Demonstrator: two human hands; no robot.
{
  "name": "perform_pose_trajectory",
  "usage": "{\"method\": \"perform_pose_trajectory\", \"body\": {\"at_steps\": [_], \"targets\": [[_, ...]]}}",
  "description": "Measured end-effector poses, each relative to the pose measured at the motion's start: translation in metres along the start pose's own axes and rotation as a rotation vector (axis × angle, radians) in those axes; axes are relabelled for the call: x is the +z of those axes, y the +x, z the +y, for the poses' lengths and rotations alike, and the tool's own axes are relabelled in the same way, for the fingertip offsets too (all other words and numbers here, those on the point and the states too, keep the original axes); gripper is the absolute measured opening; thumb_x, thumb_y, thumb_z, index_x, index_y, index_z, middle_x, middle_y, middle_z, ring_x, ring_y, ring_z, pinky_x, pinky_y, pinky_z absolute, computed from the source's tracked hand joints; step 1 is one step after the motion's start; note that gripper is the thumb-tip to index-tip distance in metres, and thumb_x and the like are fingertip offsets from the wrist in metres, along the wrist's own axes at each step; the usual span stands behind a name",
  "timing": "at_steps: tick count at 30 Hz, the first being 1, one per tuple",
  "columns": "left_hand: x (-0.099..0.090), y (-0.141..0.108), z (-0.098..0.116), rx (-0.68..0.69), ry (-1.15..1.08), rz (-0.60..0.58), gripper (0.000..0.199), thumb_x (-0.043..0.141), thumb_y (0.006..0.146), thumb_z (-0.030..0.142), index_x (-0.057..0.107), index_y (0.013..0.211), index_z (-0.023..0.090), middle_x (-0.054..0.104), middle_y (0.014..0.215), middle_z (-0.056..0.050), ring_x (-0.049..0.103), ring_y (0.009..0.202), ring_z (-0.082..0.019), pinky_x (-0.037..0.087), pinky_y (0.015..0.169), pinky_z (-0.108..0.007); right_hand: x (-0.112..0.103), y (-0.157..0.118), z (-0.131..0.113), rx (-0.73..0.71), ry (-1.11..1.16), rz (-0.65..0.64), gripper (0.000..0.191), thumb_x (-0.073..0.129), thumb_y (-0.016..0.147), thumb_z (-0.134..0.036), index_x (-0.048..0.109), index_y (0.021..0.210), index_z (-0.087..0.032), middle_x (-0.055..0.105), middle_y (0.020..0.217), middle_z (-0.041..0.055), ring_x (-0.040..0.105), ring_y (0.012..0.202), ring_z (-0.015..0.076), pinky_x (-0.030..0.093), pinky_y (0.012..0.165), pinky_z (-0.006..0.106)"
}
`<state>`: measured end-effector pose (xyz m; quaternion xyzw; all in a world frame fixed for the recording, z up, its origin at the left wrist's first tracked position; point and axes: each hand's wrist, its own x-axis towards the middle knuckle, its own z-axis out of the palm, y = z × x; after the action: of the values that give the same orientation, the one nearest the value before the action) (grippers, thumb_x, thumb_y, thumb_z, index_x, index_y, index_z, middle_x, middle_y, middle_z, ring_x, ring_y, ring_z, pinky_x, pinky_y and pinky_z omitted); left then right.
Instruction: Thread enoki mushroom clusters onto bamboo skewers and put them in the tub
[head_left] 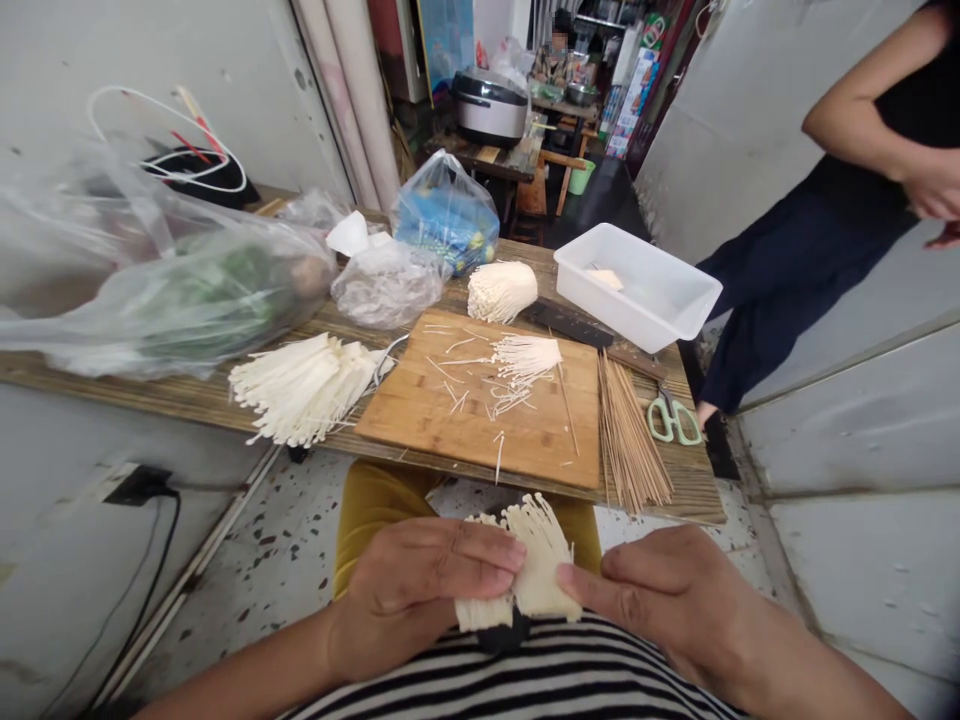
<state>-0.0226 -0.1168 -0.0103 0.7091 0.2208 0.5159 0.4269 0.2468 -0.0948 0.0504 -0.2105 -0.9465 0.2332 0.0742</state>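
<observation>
Close to my body, my left hand (442,570) presses its fingers over the left part of a bunch of enoki mushrooms (541,560). My right hand (660,590) pinches the right edge of the same bunch, thumb in front. A split runs down the bunch between the hands. On the wooden cutting board (420,410) lie a small fan of enoki (529,355) on a skewer (568,412) and several loose strands. A larger enoki pile (307,385) rests left of the board, and another enoki bundle (501,290) lies behind it.
Bamboo skewers (630,440), green-handled scissors (673,418) and a dark knife (570,322) lie at the table's right. Behind them stands a white plastic tub (637,285). Plastic bags (225,290) fill the left side. A person (847,200) stands at right; another sits far back.
</observation>
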Motion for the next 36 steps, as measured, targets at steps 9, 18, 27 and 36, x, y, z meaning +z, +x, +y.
{"method": "perform_pose_trajectory", "body": {"at_steps": [9, 18, 27, 36], "targets": [[0.001, 0.006, 0.004, -0.038, 0.018, -0.026, 0.039, 0.058, 0.084, 0.013, 0.064, 0.119, 0.029, 0.074, 0.102, -0.008, 0.07, 0.093, -0.024, 0.057, 0.085, -0.037, -0.004, 0.002, 0.002, -0.013, -0.004, -0.022, 0.046, 0.035, 0.099, -0.028, 0.033, 0.144, -0.019, 0.046, 0.071, -0.0016, 0.039, 0.057, 0.013, 0.023, 0.052, 0.029], [0.0, 0.003, 0.003, -0.086, 0.022, -0.036, 0.043, 0.058, 0.083, 0.011, 0.063, 0.12, 0.033, 0.073, 0.105, -0.007, 0.069, 0.095, -0.025, 0.056, 0.086, -0.037, 0.004, 0.001, 0.004, -0.002, 0.02, 0.022, 0.047, 0.041, 0.097, -0.021, 0.033, 0.144, -0.018, 0.046, 0.07, -0.0022, 0.04, 0.057, 0.0115, 0.024, 0.052, 0.027], [0.0, 0.002, 0.003, -0.075, 0.046, -0.014, 0.04, 0.057, 0.085, 0.011, 0.062, 0.12, 0.029, 0.072, 0.108, -0.008, 0.068, 0.098, -0.022, 0.055, 0.087, -0.035, 0.011, 0.004, 0.0, 0.0, 0.078, 0.147, 0.047, 0.037, 0.097, -0.018, 0.032, 0.144, -0.016, 0.044, 0.07, -0.0019, 0.039, 0.056, 0.0115, 0.027, 0.05, 0.025], [0.01, 0.014, -0.001, -0.462, -0.07, 0.232, 0.014, 0.071, 0.074, 0.019, 0.077, 0.085, 0.026, 0.077, 0.085, -0.005, 0.072, 0.075, -0.021, 0.058, 0.067, -0.028, 0.015, 0.009, 0.007, 0.17, 0.184, 0.131, 0.046, 0.035, 0.095, -0.014, 0.041, 0.14, -0.022, 0.056, 0.074, 0.0007, 0.05, 0.061, 0.0113, 0.037, 0.055, 0.022]]}}
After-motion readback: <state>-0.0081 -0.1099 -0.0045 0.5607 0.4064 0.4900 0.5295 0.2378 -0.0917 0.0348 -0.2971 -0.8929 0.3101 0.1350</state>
